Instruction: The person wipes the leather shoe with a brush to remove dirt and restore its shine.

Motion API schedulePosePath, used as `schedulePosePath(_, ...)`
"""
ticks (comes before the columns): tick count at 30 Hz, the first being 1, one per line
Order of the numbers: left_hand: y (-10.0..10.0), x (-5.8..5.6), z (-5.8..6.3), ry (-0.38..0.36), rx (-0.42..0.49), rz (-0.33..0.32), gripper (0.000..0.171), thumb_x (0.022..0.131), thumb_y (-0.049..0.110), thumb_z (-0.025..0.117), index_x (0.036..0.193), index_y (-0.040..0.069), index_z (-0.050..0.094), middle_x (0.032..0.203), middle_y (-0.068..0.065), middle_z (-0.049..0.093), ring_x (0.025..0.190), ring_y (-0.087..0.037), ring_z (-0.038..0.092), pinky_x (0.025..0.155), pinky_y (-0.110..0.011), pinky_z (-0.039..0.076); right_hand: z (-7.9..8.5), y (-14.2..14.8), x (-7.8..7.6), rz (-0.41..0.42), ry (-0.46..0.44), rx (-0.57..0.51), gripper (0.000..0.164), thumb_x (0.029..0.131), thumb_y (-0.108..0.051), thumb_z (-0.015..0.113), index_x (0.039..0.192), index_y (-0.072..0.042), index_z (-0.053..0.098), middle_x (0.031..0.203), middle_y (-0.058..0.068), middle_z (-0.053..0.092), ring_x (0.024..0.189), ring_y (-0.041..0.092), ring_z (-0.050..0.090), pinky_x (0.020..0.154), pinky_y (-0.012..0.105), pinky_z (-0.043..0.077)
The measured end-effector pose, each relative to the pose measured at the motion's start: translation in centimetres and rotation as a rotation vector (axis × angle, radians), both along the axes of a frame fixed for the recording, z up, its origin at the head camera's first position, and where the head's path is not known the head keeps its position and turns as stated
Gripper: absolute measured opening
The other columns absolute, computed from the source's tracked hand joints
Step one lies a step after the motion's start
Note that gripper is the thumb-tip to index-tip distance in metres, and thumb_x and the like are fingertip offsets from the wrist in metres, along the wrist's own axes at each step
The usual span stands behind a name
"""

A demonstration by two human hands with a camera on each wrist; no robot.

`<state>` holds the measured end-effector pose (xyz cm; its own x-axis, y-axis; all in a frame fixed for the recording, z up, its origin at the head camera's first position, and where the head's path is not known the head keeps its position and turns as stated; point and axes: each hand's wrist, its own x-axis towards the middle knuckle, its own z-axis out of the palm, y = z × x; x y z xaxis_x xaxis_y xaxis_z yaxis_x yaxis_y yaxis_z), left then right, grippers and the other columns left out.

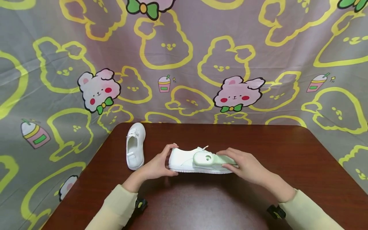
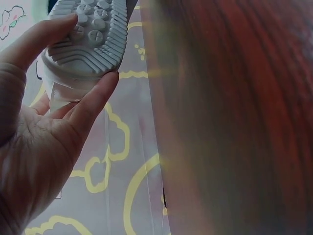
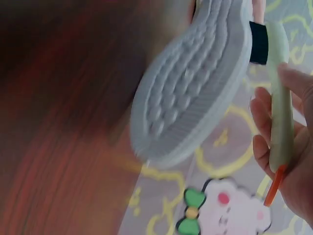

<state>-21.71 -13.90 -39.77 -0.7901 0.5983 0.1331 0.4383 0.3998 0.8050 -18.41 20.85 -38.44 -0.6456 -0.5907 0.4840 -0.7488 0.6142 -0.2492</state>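
Head view, near to far: both sleeves (image 1: 116,204) enter over the table (image 1: 201,201). Left hand (image 1: 156,165) grasps the heel of a white shoe (image 1: 181,157), fingers and thumb around it; the shoe is held clear of the table, sole visible in both wrist views. Right hand (image 1: 248,164) grips a pale green brush (image 1: 215,160), dark bristles (image 3: 259,43) against the shoe's side. Beyond, at left, a second white shoe (image 1: 141,143) rests on the table. Patterned cloth (image 1: 189,76) hangs behind.
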Motion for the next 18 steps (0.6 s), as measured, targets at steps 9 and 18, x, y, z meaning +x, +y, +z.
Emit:
schedulePosePath(9,0.2,1.4,2.1,0.005,0.008,-0.015,0.086,0.072,-0.007,0.081,0.137,-0.001,0.025,0.129,-0.022,0.047,0.105,-0.028,0.054,0.082,-0.033,0.052,0.4,0.9,-0.4,-0.124,0.011,-0.055,0.043,0.083,-0.016,0.078,0.123,-0.018,0.061,0.105,-0.009,0.062,0.086,0.009,0.057,0.069,0.036,0.050)
schedulePosePath(18,0.2,1.2,1.9,0.011,0.019,-0.026,0.087,0.072,-0.008,0.081,0.138,-0.002,0.025,0.124,-0.020,0.050,0.104,-0.026,0.054,0.082,-0.033,0.052,0.0,-1.2,1.1,0.160,0.058,0.021,0.043,0.083,-0.017,0.078,0.122,-0.019,0.061,0.104,-0.013,0.059,0.082,0.002,0.053,0.069,0.023,0.046)
